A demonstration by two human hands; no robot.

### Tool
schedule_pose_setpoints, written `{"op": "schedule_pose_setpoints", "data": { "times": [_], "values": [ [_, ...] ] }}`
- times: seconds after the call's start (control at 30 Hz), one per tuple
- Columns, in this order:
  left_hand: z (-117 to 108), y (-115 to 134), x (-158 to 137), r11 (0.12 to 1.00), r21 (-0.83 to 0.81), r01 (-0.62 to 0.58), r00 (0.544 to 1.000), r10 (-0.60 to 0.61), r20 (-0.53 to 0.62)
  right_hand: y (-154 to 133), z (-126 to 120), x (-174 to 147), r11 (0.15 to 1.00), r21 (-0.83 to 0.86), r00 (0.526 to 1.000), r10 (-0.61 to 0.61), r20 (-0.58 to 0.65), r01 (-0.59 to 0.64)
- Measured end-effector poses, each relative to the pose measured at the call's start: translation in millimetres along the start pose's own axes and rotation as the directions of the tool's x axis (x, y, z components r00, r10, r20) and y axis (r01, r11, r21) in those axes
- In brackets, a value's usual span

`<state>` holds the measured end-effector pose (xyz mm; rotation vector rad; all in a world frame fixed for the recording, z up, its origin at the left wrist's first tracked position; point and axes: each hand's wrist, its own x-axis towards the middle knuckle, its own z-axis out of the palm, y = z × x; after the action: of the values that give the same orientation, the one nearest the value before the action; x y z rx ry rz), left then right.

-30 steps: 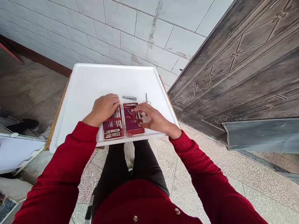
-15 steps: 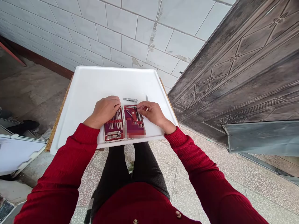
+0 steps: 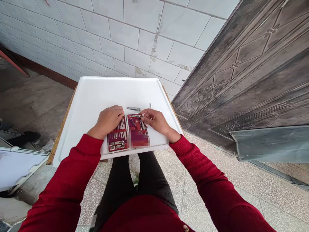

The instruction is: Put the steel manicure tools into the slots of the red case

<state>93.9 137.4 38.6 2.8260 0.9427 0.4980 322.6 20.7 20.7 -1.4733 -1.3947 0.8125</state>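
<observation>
An open manicure set case [image 3: 130, 144] with a dark red lining lies on the white tray [image 3: 106, 90], its two halves spread flat. Several slim metal tools and nail clippers sit in its left half; the right half holds a small red-handled cutter [image 3: 137, 124] and other tools. My left hand [image 3: 109, 120] rests with bent fingers closed on the far end of the left half. At the far right corner of the case, the thumb and fingertips of my right hand [image 3: 155, 121] are pinched together; what lies between them is too small to name.
Beyond the case, a loose nail clipper [image 3: 133, 109] lies on the tray, and a thin pointed metal tool [image 3: 150, 105] sits behind my right hand. A tiled wall [image 3: 113, 45] stands behind the tray. A dark patterned door panel [image 3: 231, 74] rises on the right.
My head view has shifted slightly, so the tray and case appear a little lower. Both hands keep nearly the same places at the case; my right fingertips have moved only slightly.
</observation>
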Motion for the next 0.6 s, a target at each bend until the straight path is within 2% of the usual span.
{"op": "schedule_pose_setpoints", "data": {
  "times": [0.13, 0.27, 0.4, 0.6],
  "values": [
    [1.7, -0.3, 0.5, 1.000, 0.000, 0.001, 1.000, -0.001, -0.002, -11.2, -15.9, 12.9, 0.984, -0.173, 0.998, -0.045, -0.034, 0.038],
    [1.6, -0.7, 0.3, 1.000, -0.002, -0.001, 1.000, 0.001, -0.008, -28.7, -23.9, 37.9, 0.906, -0.421, 0.999, -0.051, -0.001, 0.046],
    [0.6, -0.6, -0.7, 1.000, -0.007, -0.001, 1.000, 0.001, -0.003, -37.8, -12.0, 63.3, 0.790, -0.612, 0.999, -0.028, 0.034, 0.043],
    [1.2, 0.3, -1.4, 1.000, -0.015, -0.002, 1.000, 0.002, -0.022, -44.9, 9.8, 82.1, 0.621, -0.781, 0.991, 0.045, 0.127, 0.072]
  ]
}}
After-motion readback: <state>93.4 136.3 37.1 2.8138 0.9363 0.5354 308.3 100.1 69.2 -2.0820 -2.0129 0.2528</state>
